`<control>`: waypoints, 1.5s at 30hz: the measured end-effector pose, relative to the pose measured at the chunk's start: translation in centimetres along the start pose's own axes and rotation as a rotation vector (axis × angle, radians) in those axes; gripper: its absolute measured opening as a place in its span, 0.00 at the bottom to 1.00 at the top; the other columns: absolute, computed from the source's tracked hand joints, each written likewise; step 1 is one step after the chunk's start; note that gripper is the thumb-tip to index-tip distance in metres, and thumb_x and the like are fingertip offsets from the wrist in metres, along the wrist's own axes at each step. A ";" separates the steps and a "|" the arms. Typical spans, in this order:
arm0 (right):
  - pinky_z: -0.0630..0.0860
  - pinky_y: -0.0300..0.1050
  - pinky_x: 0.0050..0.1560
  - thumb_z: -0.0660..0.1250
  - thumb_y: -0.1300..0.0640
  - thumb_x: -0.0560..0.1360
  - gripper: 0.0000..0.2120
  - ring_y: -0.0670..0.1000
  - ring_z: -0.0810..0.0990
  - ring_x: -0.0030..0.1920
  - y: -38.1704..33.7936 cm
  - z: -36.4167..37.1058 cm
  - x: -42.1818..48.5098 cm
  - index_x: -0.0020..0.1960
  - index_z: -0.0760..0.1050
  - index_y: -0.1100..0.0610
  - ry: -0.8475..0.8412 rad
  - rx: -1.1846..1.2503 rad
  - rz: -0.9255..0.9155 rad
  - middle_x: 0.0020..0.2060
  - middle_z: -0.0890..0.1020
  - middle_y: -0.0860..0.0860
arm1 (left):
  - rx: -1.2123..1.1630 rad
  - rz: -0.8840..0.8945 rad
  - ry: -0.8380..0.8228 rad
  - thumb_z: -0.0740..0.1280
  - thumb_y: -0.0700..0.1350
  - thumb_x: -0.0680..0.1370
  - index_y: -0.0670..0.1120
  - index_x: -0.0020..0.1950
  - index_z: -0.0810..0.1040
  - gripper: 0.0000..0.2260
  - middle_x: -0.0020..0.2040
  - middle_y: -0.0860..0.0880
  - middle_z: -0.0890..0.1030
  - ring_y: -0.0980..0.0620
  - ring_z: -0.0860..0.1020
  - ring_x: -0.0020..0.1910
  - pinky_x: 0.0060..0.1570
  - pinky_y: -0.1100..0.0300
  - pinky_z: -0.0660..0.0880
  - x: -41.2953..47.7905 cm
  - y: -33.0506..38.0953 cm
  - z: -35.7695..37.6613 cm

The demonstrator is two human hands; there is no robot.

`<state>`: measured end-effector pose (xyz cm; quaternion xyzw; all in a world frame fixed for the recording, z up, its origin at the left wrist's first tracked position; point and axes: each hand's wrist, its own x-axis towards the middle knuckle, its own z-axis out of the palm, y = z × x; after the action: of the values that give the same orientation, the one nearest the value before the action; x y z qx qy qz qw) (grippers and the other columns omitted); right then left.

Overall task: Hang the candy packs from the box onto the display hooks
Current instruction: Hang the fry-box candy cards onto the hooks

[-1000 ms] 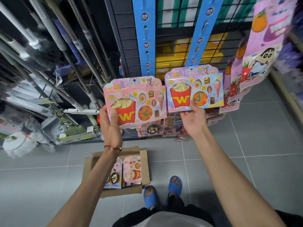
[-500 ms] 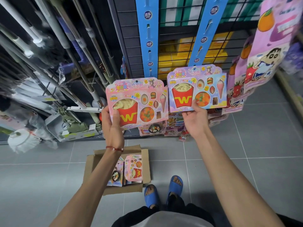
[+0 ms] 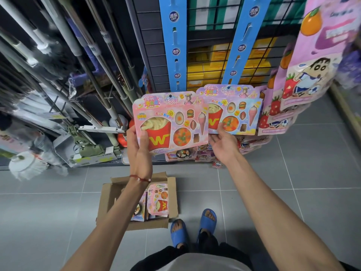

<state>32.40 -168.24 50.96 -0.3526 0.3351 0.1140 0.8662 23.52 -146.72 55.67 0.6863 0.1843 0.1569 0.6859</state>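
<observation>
My left hand [image 3: 139, 147] grips a pink candy pack [image 3: 172, 122] by its lower left corner, thumb on the red fries picture. It is held upright just below the left blue hook strip [image 3: 175, 45]. A second identical pack [image 3: 238, 110] hangs at the bottom of the right blue hook strip [image 3: 243, 45], partly covered by the first. Just under it is my right hand [image 3: 224, 145], fingers relaxed and thumb touching the pack's lower edge. On the floor, the cardboard box [image 3: 106, 194] has more packs [image 3: 158, 200] inside.
Mop handles and cleaning tools [image 3: 82, 79] lean along the left. Cartoon snack bags [image 3: 312, 71] hang at the right, and more packs [image 3: 183, 153] sit low behind my hands. My feet in blue slippers [image 3: 195, 225] stand on grey tiles beside the box.
My left hand moved its pack right and up, so it now overlaps the other pack. My right hand loosened its hold on the hanging pack and dropped slightly.
</observation>
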 end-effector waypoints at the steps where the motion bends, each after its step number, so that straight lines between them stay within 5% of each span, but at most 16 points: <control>1: 0.80 0.51 0.61 0.66 0.58 0.82 0.13 0.54 0.83 0.60 0.0 -0.1 -0.1 0.65 0.75 0.59 -0.004 -0.028 0.011 0.57 0.85 0.55 | 0.000 0.009 -0.026 0.60 0.54 0.83 0.45 0.69 0.68 0.18 0.65 0.42 0.78 0.46 0.81 0.60 0.52 0.52 0.82 0.0 0.1 0.3; 5: 0.78 0.50 0.64 0.65 0.59 0.83 0.08 0.52 0.84 0.55 -0.4 -1.1 -0.9 0.60 0.79 0.60 -0.021 -0.151 0.064 0.56 0.85 0.55 | 0.027 0.053 -0.118 0.59 0.48 0.86 0.48 0.67 0.68 0.10 0.60 0.50 0.78 0.54 0.81 0.57 0.52 0.56 0.81 0.0 1.0 2.0; 8: 0.75 0.52 0.68 0.63 0.61 0.82 0.08 0.54 0.82 0.59 -1.5 -1.9 -1.5 0.57 0.80 0.58 0.026 -0.204 0.058 0.56 0.85 0.55 | 0.067 0.095 -0.179 0.59 0.50 0.85 0.51 0.66 0.69 0.10 0.60 0.51 0.78 0.50 0.80 0.60 0.56 0.51 0.81 0.6 1.6 3.7; 14: 0.79 0.45 0.51 0.66 0.59 0.81 0.15 0.53 0.82 0.56 -4.3 -2.7 -2.2 0.67 0.75 0.60 0.152 -0.191 -0.093 0.57 0.83 0.55 | 0.127 0.168 -0.229 0.59 0.47 0.86 0.47 0.67 0.69 0.10 0.55 0.59 0.77 0.64 0.78 0.52 0.56 0.58 0.77 2.5 2.9 8.3; 17: 0.79 0.42 0.50 0.64 0.62 0.81 0.14 0.52 0.82 0.55 -5.5 -3.1 -2.8 0.66 0.76 0.61 0.253 -0.274 -0.178 0.56 0.83 0.55 | 0.125 0.172 -0.258 0.59 0.50 0.86 0.49 0.65 0.70 0.09 0.53 0.61 0.79 0.61 0.79 0.53 0.59 0.50 0.79 3.3 3.2 10.1; 24: 0.79 0.40 0.46 0.64 0.64 0.80 0.12 0.50 0.83 0.48 -7.2 -3.3 -3.4 0.62 0.78 0.60 0.275 -0.307 -0.232 0.49 0.85 0.54 | 0.153 0.157 -0.307 0.60 0.56 0.84 0.53 0.68 0.70 0.14 0.58 0.54 0.81 0.50 0.81 0.59 0.60 0.41 0.78 4.6 3.9 12.8; 34: 0.80 0.46 0.59 0.65 0.63 0.81 0.13 0.52 0.84 0.54 -8.2 -3.0 -3.8 0.65 0.77 0.59 0.223 -0.332 -0.236 0.53 0.85 0.54 | 0.114 0.138 -0.308 0.59 0.54 0.85 0.52 0.70 0.70 0.14 0.61 0.49 0.80 0.51 0.82 0.59 0.60 0.46 0.80 5.2 4.4 14.0; 45: 0.81 0.46 0.57 0.64 0.63 0.82 0.11 0.52 0.84 0.54 -8.2 -2.7 -3.7 0.63 0.78 0.57 0.200 -0.326 -0.204 0.52 0.85 0.54 | 0.078 0.126 -0.314 0.59 0.56 0.84 0.51 0.71 0.70 0.17 0.61 0.49 0.81 0.52 0.83 0.58 0.57 0.48 0.82 5.4 4.9 14.2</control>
<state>31.88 -175.86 56.36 -0.5299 0.3590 0.0428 0.7672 35.11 -156.75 60.22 0.7388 0.0374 0.0833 0.6678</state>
